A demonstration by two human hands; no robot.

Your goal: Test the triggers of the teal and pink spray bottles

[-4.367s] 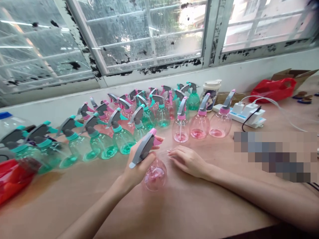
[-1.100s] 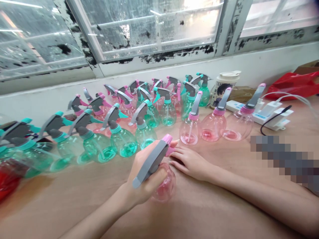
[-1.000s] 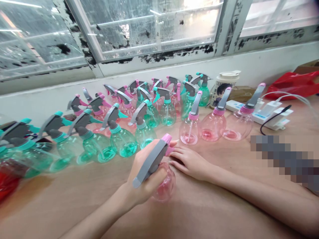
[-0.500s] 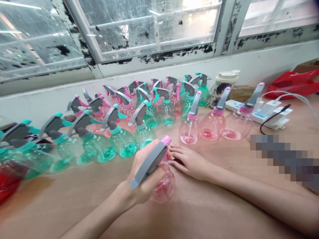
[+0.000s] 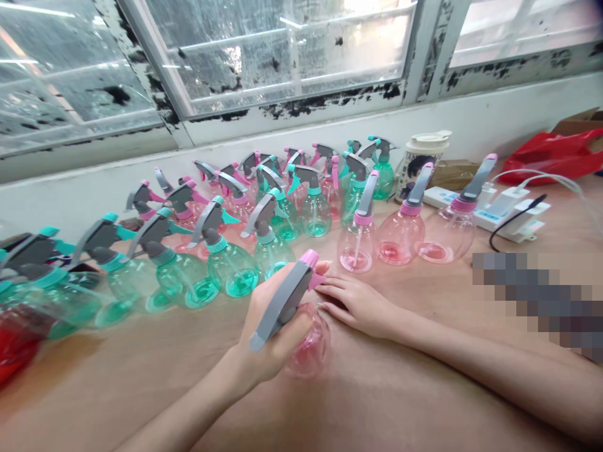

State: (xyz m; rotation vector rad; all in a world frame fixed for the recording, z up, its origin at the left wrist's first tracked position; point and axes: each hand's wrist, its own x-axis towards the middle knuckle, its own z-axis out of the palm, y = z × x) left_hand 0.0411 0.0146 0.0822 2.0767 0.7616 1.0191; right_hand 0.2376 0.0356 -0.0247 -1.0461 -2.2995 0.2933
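My left hand (image 5: 266,329) is wrapped round the neck of a pink spray bottle (image 5: 308,345) with a grey trigger head (image 5: 282,300), held tilted just above the wooden table (image 5: 377,402). The index finger lies on the pink trigger. My right hand (image 5: 360,304) rests flat on the table right beside the bottle's nozzle, fingers stretched out, holding nothing.
Several green spray bottles (image 5: 226,263) and pink ones (image 5: 400,229) stand in rows behind the hands, up to the window wall. A lidded cup (image 5: 421,157), a white power strip (image 5: 506,210) with cables and a red bag (image 5: 551,154) lie at the back right. Another red bag (image 5: 12,351) sits far left.
The left index finger squeezed the trigger half a second ago and has let it out again. The bottle has shifted only slightly. The right hand has stayed flat in place.
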